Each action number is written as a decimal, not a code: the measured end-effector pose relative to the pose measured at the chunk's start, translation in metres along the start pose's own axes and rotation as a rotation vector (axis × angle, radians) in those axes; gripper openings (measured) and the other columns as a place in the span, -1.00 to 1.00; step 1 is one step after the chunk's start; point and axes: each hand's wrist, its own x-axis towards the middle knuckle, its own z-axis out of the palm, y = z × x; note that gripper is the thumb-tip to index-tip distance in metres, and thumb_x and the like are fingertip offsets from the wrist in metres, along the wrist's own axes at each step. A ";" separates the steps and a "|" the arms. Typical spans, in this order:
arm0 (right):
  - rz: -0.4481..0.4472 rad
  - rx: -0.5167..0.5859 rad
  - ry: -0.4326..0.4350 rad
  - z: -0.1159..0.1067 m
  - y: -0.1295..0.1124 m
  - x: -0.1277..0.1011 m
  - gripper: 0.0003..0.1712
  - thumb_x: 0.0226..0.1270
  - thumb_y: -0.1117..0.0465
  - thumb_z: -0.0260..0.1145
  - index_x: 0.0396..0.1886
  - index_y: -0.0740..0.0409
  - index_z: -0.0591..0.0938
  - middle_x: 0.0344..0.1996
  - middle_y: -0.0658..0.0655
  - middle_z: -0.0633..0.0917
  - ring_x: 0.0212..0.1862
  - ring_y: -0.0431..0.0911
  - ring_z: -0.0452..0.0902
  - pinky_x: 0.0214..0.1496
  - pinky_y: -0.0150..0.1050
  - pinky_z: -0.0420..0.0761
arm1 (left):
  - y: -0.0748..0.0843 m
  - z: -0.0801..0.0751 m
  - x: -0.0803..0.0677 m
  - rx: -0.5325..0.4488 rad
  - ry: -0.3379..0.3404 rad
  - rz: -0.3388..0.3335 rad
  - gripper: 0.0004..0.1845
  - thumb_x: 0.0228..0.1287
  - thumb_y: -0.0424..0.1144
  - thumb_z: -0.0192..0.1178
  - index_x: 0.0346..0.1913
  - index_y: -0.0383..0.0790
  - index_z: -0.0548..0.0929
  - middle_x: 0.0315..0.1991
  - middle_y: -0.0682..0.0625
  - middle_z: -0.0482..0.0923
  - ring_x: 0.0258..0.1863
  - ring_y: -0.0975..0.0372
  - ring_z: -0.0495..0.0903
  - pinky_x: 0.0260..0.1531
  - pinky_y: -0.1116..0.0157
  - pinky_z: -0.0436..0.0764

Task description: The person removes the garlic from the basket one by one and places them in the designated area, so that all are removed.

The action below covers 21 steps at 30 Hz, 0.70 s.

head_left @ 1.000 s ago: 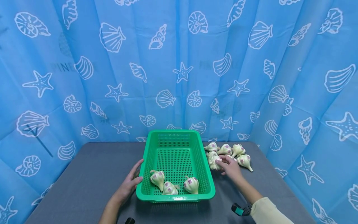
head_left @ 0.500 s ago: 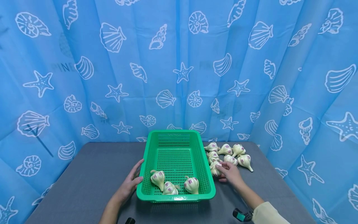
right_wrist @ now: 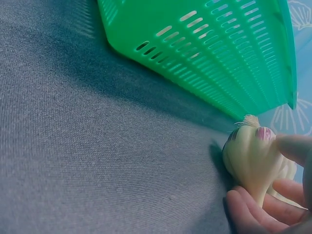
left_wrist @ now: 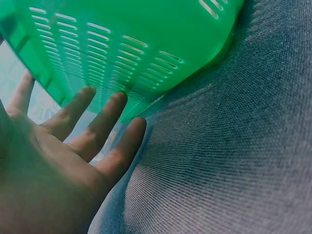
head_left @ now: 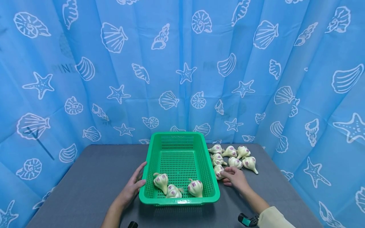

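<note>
A green plastic basket [head_left: 180, 201] with slotted walls stands mid-table. Three garlic bulbs lie inside near its front: a left one [head_left: 161, 182], a middle one [head_left: 172, 192] and a right one [head_left: 195, 188]. My left hand [head_left: 130, 188] rests against the basket's left side, fingers spread and fairly straight along the wall in the left wrist view. Just outside the right wall, my right hand [head_left: 237, 180] holds a garlic bulb [right_wrist: 252, 158] between thumb and fingers. That bulb, white with purple patches, appears to sit on the table, its stem against the fingers.
Behind the right hand, several more garlic bulbs [head_left: 235, 162] lie grouped on the grey cloth-covered table [head_left: 108, 167], close to the basket's right wall. A blue shell-print curtain [head_left: 185, 95] hangs around the back and sides.
My right hand has drawn one garlic bulb a little toward the front, apart from the group, which uncovers a bulb behind it. The left hand and basket stay put.
</note>
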 end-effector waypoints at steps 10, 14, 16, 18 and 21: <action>0.001 -0.044 0.031 -0.004 0.001 -0.003 -0.49 0.31 0.16 0.36 0.08 0.45 0.50 -0.24 0.23 0.68 -0.32 0.09 0.67 -0.39 -0.10 0.65 | 0.000 0.000 0.000 0.006 -0.010 0.010 -0.28 0.51 -0.23 -0.11 0.58 -0.05 -0.21 0.48 -0.44 -0.23 0.38 -0.30 0.03 0.03 0.07 0.49; -0.007 -0.057 0.045 -0.005 0.003 -0.005 -0.54 0.31 0.20 0.35 0.09 0.42 0.52 -0.21 0.24 0.68 -0.32 0.09 0.68 -0.39 -0.10 0.65 | -0.001 -0.001 0.000 -0.005 -0.020 0.009 -0.28 0.52 -0.23 -0.13 0.58 -0.05 -0.22 0.48 -0.43 -0.25 0.38 -0.30 0.02 0.04 0.07 0.48; -0.018 -0.066 0.056 -0.006 0.004 -0.005 -0.54 0.30 0.22 0.36 0.08 0.42 0.53 -0.19 0.26 0.67 -0.33 0.08 0.68 -0.40 -0.11 0.64 | -0.001 -0.001 0.000 -0.012 -0.027 0.009 -0.28 0.53 -0.24 -0.14 0.58 -0.05 -0.24 0.49 -0.43 -0.27 0.38 -0.30 0.01 0.04 0.06 0.48; -0.040 -0.082 0.064 -0.008 0.006 -0.005 -0.53 0.29 0.21 0.37 0.08 0.43 0.52 -0.19 0.27 0.66 -0.35 0.07 0.67 -0.41 -0.11 0.64 | -0.001 -0.001 0.000 -0.015 -0.032 0.010 -0.28 0.53 -0.24 -0.15 0.58 -0.05 -0.25 0.49 -0.42 -0.29 0.39 -0.30 -0.02 0.04 0.05 0.48; -0.069 -0.104 0.077 -0.011 0.007 -0.005 -0.52 0.28 0.23 0.38 0.08 0.45 0.51 -0.22 0.26 0.65 -0.38 0.05 0.67 -0.46 -0.13 0.63 | -0.001 -0.002 0.000 -0.008 -0.037 0.017 -0.28 0.53 -0.24 -0.16 0.57 -0.07 -0.26 0.49 -0.43 -0.29 0.38 -0.31 -0.01 0.04 0.05 0.48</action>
